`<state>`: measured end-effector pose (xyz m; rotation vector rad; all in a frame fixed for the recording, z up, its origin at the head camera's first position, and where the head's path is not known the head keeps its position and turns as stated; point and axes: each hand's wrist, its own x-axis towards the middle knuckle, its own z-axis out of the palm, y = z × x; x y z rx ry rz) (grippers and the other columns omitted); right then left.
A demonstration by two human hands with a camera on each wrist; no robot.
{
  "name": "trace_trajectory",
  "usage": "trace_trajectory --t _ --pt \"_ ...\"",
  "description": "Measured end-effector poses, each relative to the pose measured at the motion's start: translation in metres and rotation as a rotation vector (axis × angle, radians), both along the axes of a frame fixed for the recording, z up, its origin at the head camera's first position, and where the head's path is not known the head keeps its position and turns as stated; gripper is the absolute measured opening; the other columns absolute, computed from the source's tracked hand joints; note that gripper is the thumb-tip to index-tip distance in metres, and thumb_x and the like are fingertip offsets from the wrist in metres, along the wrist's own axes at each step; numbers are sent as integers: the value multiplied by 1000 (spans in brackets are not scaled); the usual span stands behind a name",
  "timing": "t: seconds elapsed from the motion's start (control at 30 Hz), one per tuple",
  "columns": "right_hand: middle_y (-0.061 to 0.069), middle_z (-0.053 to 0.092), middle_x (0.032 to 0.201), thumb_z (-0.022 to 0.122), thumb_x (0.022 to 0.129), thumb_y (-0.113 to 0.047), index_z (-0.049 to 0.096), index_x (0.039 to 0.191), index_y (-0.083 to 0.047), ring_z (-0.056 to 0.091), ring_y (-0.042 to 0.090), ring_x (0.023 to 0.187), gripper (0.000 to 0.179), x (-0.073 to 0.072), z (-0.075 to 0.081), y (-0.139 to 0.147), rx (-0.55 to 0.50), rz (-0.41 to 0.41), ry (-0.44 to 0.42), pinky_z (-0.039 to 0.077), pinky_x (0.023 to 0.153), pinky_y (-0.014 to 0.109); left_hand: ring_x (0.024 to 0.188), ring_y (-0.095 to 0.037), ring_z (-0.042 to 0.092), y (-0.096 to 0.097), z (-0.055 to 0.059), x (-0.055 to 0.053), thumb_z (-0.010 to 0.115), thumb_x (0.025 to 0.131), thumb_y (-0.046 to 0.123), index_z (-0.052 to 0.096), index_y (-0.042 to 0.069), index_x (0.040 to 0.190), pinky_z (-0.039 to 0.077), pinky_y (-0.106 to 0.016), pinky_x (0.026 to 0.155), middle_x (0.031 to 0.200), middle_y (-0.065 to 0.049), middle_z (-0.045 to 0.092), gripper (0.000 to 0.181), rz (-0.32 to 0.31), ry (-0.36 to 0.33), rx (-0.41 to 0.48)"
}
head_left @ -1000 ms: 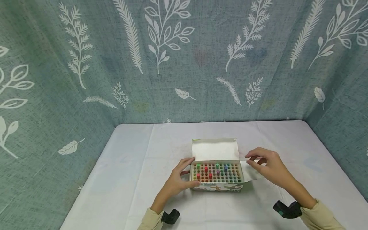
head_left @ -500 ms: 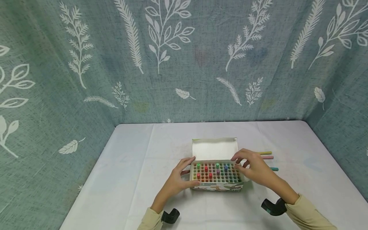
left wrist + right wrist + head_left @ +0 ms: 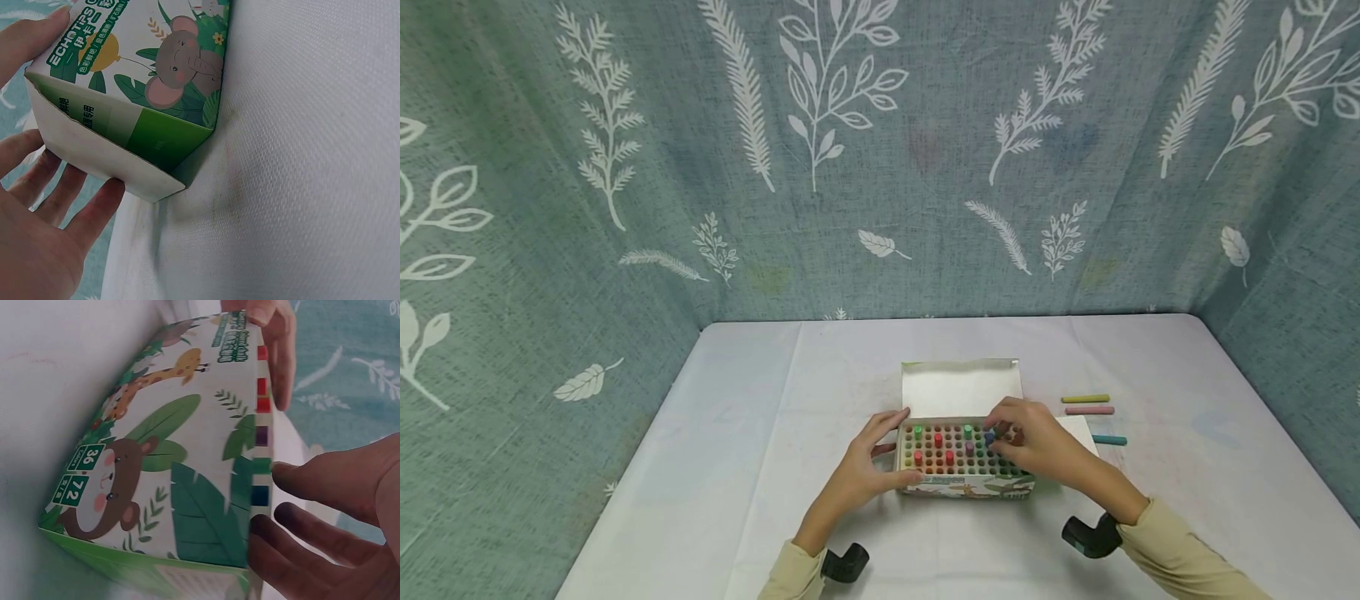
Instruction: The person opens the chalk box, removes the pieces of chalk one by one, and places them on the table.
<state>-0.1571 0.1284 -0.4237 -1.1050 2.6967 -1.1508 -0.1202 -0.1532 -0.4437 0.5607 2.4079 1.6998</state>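
A printed cardboard chalk box (image 3: 966, 488) stands in the middle of the table in the head view, its lid raised at the back. Inside, a holed grid (image 3: 928, 467) has a few colored chalk sticks poking up, among them red, green, purple and blue ones. My left hand (image 3: 867, 472) holds the box's left end, thumb at the front and fingers round the side. Above the right part of the grid is my right hand (image 3: 1037, 435). In the right wrist view its thumb and forefinger are parted, tips either side of the blue chalk (image 3: 260, 495).
Right of the box lie a yellow chalk (image 3: 1086, 398), a pink chalk (image 3: 1090, 410) and a teal chalk (image 3: 1110, 440). A white side flap (image 3: 1081, 428) sticks out at the box's right. A patterned curtain (image 3: 880, 167) surrounds the white table (image 3: 760, 517).
My right hand has moved left from beside the box to over its grid, uncovering the three chalks on the table. The left hand and the box have stayed in place.
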Motion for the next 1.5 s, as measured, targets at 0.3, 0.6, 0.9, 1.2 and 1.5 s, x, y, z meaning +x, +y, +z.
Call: trace_trajectory --t 0.3,0.6,0.9,1.2,1.5 --pt "5 62 94 71 80 4 67 98 -2 56 9 73 19 -2 -7 -6 110 -2 -15 51 58 21 133 -30 34 0 -1 0 81 76 14 36 8 146 39 -51 104 144 -13 34 83 4 -3 -1" --pt "4 62 90 70 79 5 69 92 -1 58 11 74 15 0 -8 -12 170 -32 75 52 59 23 133 -29 33 0 -1 0 80 77 14 36 9 146 39 -50 105 145 -13 34 83 0 -2 -4" --pt "5 63 90 70 79 5 70 93 -1 59 12 76 15 -1 -8 -11 165 -45 84 53 60 23 133 -29 33 0 -1 0 81 76 13 37 9 146 39 -50 104 145 -12 34 83 9 -2 -5" --pt "5 62 89 68 80 8 69 91 -1 58 10 71 14 -3 -3 -8 80 -20 39 52 57 20 134 -30 32 1 0 1 81 76 13 37 8 146 39 -50 105 145 -13 34 82 12 -2 -4" --pt "5 62 89 69 81 5 70 90 -2 60 11 71 11 -4 12 -4 46 -37 92 52 57 18 133 -30 33 1 1 1 81 76 15 36 9 146 38 -50 105 145 -13 34 83 13 -4 -10"
